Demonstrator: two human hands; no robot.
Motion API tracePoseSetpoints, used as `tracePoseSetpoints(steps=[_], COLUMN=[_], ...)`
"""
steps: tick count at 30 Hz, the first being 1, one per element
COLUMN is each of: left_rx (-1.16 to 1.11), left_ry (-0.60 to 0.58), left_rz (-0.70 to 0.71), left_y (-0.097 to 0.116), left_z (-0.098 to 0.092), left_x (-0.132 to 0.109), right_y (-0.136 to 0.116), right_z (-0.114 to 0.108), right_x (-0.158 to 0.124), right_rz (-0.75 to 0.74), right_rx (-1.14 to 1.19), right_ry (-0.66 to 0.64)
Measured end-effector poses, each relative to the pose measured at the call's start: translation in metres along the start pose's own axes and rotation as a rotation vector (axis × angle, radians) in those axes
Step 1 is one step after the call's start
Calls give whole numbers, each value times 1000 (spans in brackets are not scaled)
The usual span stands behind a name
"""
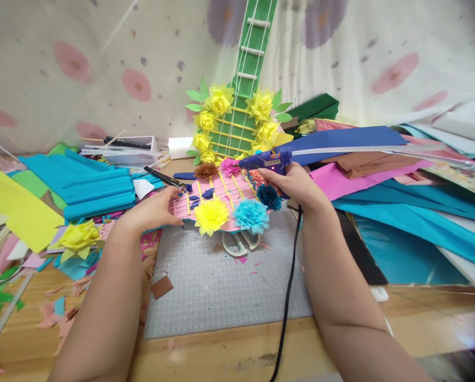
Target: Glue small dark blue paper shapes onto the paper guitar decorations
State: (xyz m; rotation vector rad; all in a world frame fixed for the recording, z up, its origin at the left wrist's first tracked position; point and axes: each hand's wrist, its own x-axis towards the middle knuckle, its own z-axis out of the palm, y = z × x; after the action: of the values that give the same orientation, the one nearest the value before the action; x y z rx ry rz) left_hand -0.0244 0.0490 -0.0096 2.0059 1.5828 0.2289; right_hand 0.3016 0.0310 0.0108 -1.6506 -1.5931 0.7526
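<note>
A blue hot glue gun (pixel 271 161) is in my right hand (pixel 297 185), its nozzle pointing left at a magenta paper flower (pixel 229 166). A clear glue stick sticks out behind it. My left hand (pixel 158 209) grips the left edge of a paper guitar (pixel 221 191) between thumb and fingers. Its pink lower body carries a yellow flower (pixel 211 215), a light blue flower (pixel 252 215), a dark blue flower (pixel 270 197) and a brown flower (pixel 205 170). Yellow roses line the green upper part. A slim black tool (pixel 164 176) lies beside my left fingers.
Scissors (pixel 240 244) lie partly under the guitar on a grey cutting mat (pixel 221 297). Blue crepe paper (pixel 98 185) and a loose yellow flower (pixel 78 237) are at left. Coloured paper sheets (pixel 412 201) pile up at right. The gun's black cord (pixel 287 297) crosses the mat.
</note>
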Motion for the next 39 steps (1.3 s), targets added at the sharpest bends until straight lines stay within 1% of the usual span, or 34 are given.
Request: tracePoseSetpoints(steps=[2, 5, 8, 10, 13, 16, 18, 19, 20, 21, 23, 24, 25, 26, 27, 28, 30, 31, 32, 34, 39], left_rx=[59, 82, 94, 134, 199, 150, 89, 76, 77, 92, 86, 63, 44, 18, -22, -48, -55, -46, -37, -24, 2], left_ry=[15, -30, -99, -130, -138, -145, -140, -113, -60, 25, 265, 372, 458, 501, 494, 444, 306, 245, 211, 173, 150], left_rz=[2, -10, -74, -133, -187, -159, -141, -145, -158, -179, -188, -168, -100, -38, 8, 63, 149, 175, 189, 208, 214], left_y=[1, 0, 1, 3, 6, 5, 2, 1, -1, -1, 2, 6, 10, 15, 21, 26, 34, 36, 38, 37, 33], left_z=[1, -4, -11, -13, -11, -11, -17, -22, -27, -31, -36, -36, -33, -28, -21, -14, -1, 4, 7, 11, 13], left_x=[1, -3, -13, -17, -20, -20, -23, -25, -28, -30, -33, -32, -30, -28, -25, -22, -16, -14, -13, -12, -10], right_y=[-2, -5, -7, -7, -10, -15, -20, -23, -25, -26, -28, -28, -27, -27, -26, -25, -23, -23, -23, -23, -25], right_z=[-1, -4, -5, -5, -2, 3, 6, 8, 10, 11, 15, 18, 20, 22, 25, 27, 31, 32, 33, 34, 35], right_x=[-1, -4, -6, -7, -8, -10, -13, -14, -15, -16, -16, -16, -15, -15, -14, -13, -12, -12, -11, -12, -13], right_rz=[3, -26, -65, -83, -108, -107, -112, -122, -135, -147, -158, -158, -156, -154, -155, -159, -171, -176, -178, -170, -148], right_rx=[-14, 7, 50, 63, 48, 8, -18, -24, -28, -27, -28, -31, -34, -36, -39, -42, -51, -57, -65, -76, -71], right_ry=[20, 22, -14, -16, -24, -36, -27, -22, -19, -22, -36, -43, -47, -47, -47, -52, -65, -72, -77, -74, -94])
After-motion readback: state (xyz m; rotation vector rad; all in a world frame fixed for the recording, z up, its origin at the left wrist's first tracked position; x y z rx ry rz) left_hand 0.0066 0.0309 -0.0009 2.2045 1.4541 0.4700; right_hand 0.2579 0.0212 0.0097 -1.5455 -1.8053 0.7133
